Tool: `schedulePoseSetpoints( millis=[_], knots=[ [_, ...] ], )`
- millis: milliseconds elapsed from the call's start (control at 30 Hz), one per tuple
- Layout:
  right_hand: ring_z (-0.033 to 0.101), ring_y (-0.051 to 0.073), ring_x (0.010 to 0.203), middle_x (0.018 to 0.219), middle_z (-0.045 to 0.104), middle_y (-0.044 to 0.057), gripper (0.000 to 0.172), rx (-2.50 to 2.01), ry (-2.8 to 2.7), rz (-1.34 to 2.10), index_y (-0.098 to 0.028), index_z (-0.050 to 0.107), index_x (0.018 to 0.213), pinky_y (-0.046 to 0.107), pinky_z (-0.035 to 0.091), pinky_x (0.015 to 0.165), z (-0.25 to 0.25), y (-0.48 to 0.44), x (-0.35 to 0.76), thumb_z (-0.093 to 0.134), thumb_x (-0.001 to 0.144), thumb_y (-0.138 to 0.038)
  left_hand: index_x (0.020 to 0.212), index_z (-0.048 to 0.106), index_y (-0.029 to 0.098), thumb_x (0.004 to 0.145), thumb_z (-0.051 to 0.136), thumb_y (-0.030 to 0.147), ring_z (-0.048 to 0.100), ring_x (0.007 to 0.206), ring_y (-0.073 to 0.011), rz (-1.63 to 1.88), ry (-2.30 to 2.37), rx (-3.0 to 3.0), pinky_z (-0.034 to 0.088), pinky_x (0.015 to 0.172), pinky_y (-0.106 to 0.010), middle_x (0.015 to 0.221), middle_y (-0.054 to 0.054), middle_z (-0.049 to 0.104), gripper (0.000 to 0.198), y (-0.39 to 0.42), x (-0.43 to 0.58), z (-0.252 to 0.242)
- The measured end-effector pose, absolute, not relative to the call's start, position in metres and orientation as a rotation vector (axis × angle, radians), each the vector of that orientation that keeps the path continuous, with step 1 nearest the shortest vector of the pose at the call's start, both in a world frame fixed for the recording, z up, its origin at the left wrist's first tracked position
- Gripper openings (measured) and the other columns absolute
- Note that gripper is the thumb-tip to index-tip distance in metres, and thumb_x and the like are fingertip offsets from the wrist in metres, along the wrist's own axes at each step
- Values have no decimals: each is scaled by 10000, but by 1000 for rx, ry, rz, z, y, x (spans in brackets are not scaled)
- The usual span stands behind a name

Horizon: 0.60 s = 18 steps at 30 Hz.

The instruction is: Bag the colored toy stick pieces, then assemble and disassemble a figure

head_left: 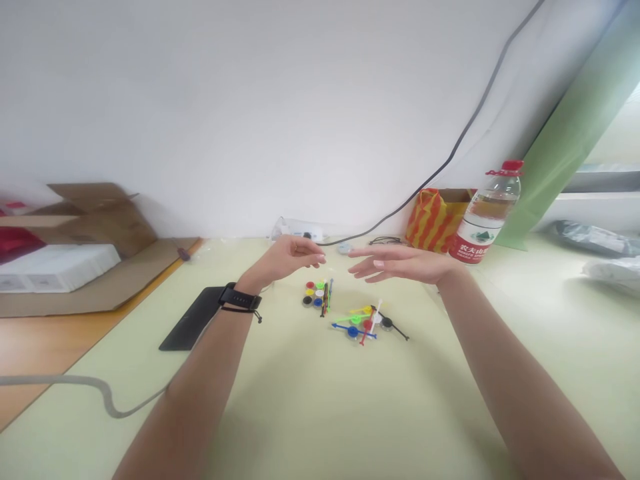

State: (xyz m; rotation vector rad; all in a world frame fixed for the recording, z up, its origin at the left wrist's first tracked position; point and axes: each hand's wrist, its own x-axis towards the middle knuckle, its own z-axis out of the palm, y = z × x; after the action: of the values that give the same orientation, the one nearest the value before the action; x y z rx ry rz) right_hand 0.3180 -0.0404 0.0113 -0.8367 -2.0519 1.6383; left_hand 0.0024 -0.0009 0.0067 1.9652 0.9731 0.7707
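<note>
My left hand (289,259), with a black watch (241,299) on its wrist, hovers over the far part of the table. Its fingers are loosely bent and apart, with nothing visible in them. Opposite it, my right hand (407,263) is raised with fingers stretched out, holding nothing. Below my left hand lie small round coloured pieces, among them a black one (307,301) and a blue one (318,303). Beside these is a bundle of thin coloured arrows (327,298). Nearer me, several arrow spinners overlap in a pile, including a blue spinner (353,331) and a black spinner (387,323).
A black flat device (193,319) lies at left, near a grey cable (107,393). An open cardboard box (107,217) holds white boxes (60,268). At right stand a water bottle (483,220) and a red-yellow bag (434,220). A dark cable (453,157) crosses the wall.
</note>
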Motion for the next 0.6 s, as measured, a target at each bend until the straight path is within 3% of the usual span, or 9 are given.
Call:
schedulePoseSetpoints(
  millis=[267, 467, 600],
  knots=[
    [427, 277, 1476, 1581, 486, 91, 616, -550, -2035, 1723, -321, 432, 1555, 522, 344, 1212, -2, -33, 303, 585, 1000, -539, 1006, 808, 207, 822, 772, 490, 744, 943, -262, 779, 997, 1981, 596, 855, -392, 965, -95, 804, 339, -5, 3, 10],
    [363, 311, 1510, 1657, 367, 75, 814, -430, -2061, 1825, -350, 343, 1594, 517, 292, 1217, -5, -31, 305, 589, 907, -712, 1016, 813, 202, 837, 747, 542, 745, 933, -266, 808, 996, 1984, 587, 860, -400, 947, -104, 804, 390, -4, 0, 14],
    [305, 299, 1538, 1682, 313, 63, 813, -402, -2065, 1778, -348, 367, 1583, 500, 266, 1230, -6, -32, 304, 608, 895, -707, 1021, 814, 201, 825, 754, 559, 745, 927, -267, 783, 967, 1977, 596, 845, -397, 965, -107, 805, 413, -6, 2, 15]
  ],
)
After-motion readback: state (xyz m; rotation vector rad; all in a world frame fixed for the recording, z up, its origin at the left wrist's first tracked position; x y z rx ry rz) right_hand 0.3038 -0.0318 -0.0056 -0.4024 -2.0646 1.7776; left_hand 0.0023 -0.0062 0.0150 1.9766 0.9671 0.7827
